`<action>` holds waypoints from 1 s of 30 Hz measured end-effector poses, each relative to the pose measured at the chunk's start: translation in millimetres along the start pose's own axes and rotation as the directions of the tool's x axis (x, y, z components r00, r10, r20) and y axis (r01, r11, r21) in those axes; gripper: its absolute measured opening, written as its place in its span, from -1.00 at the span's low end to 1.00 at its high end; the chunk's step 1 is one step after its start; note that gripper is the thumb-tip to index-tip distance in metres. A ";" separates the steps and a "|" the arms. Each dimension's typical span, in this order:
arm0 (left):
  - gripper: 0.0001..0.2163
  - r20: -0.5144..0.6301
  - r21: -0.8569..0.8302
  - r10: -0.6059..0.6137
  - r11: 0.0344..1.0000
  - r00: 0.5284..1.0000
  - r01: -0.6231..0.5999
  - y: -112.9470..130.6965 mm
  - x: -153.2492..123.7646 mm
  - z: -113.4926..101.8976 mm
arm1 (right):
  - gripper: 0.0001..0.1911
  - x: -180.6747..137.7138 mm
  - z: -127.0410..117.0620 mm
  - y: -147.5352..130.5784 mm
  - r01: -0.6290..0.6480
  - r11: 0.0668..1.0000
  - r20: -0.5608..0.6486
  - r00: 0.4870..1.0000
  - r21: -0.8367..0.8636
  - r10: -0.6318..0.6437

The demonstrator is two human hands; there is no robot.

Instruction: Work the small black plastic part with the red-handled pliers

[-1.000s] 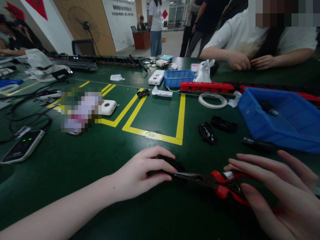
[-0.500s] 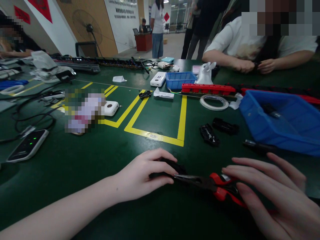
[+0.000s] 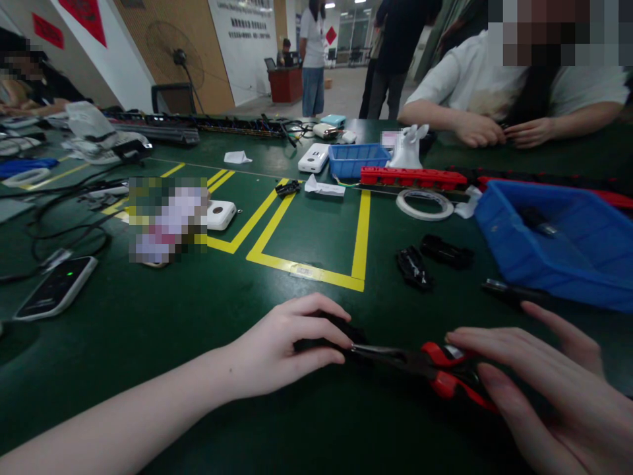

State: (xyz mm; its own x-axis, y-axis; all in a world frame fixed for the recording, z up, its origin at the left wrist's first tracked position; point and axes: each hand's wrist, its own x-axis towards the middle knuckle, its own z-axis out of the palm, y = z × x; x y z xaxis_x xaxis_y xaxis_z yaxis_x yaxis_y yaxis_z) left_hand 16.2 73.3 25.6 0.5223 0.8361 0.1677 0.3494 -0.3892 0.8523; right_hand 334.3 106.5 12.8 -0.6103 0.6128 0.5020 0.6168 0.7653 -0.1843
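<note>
My left hand [image 3: 291, 346] is closed around a small black part [image 3: 355, 330], mostly covered by the fingers, low over the green table. In my right hand [image 3: 554, 389] is a pair of needle-nose pliers [image 3: 420, 363] with red handles. Their thin jaws point left and their tips meet my left fingertips at the black part. Whether the jaws grip anything is too small to tell. Two black plastic-looking pieces, one [image 3: 414, 267] nearer and one [image 3: 446, 252] just behind it, lie beyond the pliers.
A blue bin [image 3: 558, 264] stands at the right, a dark pen-like tool [image 3: 512, 289] before it. Farther back are a tape roll [image 3: 424, 204], a red strip [image 3: 413, 177] and a small blue basket [image 3: 359, 160]. A phone-like device [image 3: 57, 287] lies left. Across the table sits a person [image 3: 475, 86].
The pliers and my right hand have shifted slightly right and down, and the right fingers have drawn closer together. My left hand stays nearly still.
</note>
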 end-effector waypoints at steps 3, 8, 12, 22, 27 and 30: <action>-0.85 -0.001 -0.008 -0.003 1.000 1.000 0.003 0.2 -0.2 -0.4 | -0.59 0.0 -0.1 1.9 0.014 1.000 0.001 1.000 0.020 -0.014; -0.84 0.008 -0.003 -0.007 1.000 1.000 0.007 -0.6 -0.3 -0.4 | -0.60 1.6 2.3 -1.8 0.042 0.999 -0.030 0.999 0.032 -0.041; -0.84 0.008 -0.004 -0.005 1.000 1.000 0.005 0.4 -0.6 0.0 | -0.61 1.6 3.4 -2.8 0.062 0.998 -0.014 0.998 0.017 -0.061; -0.84 -0.015 -0.012 -0.003 1.000 1.000 0.003 -2.6 -0.8 0.4 | -0.56 8.5 5.8 -10.3 0.076 0.993 0.015 0.997 0.087 -0.078; -0.84 -0.033 -0.023 -0.021 1.000 0.999 0.020 -1.3 -0.4 -0.3 | -0.56 6.4 8.3 -11.3 0.076 0.995 0.020 0.997 0.064 -0.077; -0.85 -0.050 -0.037 -0.036 0.999 0.998 0.034 0.1 0.5 -0.1 | -0.56 3.6 9.2 -11.9 0.063 0.996 0.010 0.998 0.057 -0.064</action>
State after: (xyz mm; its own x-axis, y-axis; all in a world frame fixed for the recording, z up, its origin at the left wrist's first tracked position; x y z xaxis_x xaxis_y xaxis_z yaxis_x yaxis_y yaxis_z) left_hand 16.4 73.7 25.8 0.4701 0.8677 0.1616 0.3380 -0.3462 0.8752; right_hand 320.2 101.5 9.0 -0.6530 0.5647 0.5046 0.5479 0.8123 -0.2000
